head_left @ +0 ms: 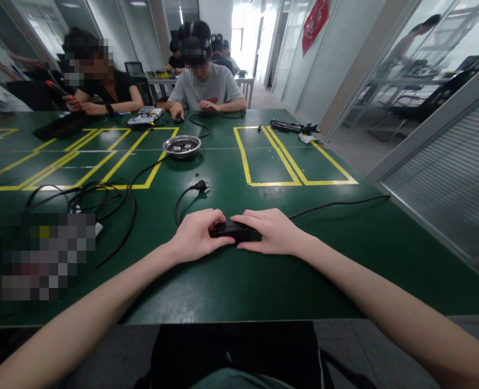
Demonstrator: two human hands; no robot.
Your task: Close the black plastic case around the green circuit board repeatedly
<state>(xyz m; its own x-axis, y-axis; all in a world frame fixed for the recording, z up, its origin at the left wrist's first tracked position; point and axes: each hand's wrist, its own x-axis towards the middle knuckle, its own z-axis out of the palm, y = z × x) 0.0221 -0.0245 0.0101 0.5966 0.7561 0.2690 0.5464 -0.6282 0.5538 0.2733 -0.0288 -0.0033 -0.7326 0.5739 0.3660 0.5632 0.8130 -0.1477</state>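
A black power adapter [241, 231] lies low over the green table, gripped from both ends. Around its left end are the thumb and fingers of my left hand [198, 233]. My right hand [269, 231] is closed on the right end, thumb along the near side and fingers over the top. From beyond my left hand a black cord curves up to a plug [201, 186] with bare prongs lying on the table. Another thin black cable [336, 204] runs from behind my right hand toward the table's right edge.
A metal bowl [181, 147] with small metal parts stands farther back. Tangled black cables [85, 194] and a blurred-out object [40, 256] lie at left. Yellow tape outlines [275, 184] mark the green table [223, 292]. A black folded stand [294, 127] rests back right. People sit across.
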